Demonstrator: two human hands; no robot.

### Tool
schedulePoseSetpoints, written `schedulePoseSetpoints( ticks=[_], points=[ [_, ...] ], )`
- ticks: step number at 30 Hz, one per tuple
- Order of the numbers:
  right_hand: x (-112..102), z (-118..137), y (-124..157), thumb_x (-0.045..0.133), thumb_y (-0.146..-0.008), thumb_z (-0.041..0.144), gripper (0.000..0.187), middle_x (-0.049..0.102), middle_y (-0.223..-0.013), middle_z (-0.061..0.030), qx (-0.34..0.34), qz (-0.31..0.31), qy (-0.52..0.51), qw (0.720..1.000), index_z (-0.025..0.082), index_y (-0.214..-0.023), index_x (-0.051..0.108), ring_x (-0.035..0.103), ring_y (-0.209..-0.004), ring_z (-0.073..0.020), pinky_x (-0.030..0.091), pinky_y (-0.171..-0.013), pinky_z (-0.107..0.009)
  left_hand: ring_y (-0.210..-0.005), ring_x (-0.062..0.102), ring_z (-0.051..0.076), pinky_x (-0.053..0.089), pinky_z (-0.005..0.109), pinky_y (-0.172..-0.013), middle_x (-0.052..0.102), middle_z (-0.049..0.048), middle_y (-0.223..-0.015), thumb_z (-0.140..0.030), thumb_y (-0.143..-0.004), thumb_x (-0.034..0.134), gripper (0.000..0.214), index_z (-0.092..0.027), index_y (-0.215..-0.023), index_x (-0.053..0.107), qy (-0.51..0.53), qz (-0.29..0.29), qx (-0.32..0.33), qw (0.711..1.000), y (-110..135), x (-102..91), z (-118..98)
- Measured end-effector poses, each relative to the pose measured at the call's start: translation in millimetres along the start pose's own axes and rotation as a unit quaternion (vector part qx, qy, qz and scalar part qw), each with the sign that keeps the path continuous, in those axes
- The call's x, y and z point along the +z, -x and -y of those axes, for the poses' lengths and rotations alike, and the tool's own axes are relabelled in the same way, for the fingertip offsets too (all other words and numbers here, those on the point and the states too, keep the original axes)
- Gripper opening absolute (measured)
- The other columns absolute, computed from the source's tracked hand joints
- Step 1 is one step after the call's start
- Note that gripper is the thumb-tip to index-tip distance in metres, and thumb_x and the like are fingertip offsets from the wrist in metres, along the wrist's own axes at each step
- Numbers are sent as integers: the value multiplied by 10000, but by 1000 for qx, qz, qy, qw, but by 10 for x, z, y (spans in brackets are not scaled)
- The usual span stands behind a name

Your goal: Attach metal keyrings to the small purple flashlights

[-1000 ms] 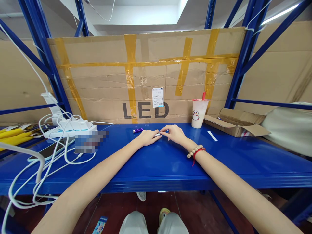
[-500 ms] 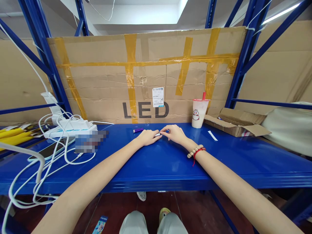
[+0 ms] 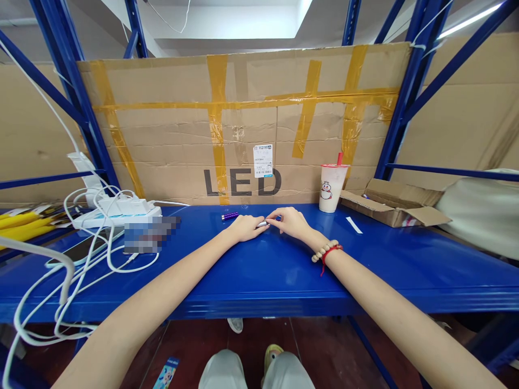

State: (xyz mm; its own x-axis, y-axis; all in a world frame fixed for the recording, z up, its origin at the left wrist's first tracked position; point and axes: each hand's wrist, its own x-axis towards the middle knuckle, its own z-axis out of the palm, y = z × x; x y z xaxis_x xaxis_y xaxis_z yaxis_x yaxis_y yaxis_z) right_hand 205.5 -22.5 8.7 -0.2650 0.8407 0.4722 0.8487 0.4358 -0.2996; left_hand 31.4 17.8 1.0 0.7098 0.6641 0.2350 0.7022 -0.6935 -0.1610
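Observation:
At the middle of the blue shelf top, my left hand is closed around a small silver cylinder, whose kind I cannot make out. From the right, my right hand pinches at the cylinder's other end. The fingertips of both hands nearly meet, and they cover much of the piece. Just behind my left hand lies a short, shiny purple tube, like a cap. A beaded bracelet and a red cord circle my right wrist.
A drink cup with a red straw stands behind my right hand. Nearby are a white strip and an open cardboard box. Tangled white cables, a power strip and a phone occupy the left. Tall taped cardboard closes off the back.

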Motion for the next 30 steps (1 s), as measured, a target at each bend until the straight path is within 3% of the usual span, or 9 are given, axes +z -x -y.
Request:
schedulePoseSetpoints(
  ticks=[30],
  points=[
    [38,-13,-6,516,-812,407,237,682,-753,37,2,-20,-74,997,229,-840,670,576,-478,-67,395,-540,-194,-810,642,260,453,319,-648,675,82,-903,-504,-905,199,452,-212,-1153,438,-4,0,-6,1000,9,0,-7]
  ],
)
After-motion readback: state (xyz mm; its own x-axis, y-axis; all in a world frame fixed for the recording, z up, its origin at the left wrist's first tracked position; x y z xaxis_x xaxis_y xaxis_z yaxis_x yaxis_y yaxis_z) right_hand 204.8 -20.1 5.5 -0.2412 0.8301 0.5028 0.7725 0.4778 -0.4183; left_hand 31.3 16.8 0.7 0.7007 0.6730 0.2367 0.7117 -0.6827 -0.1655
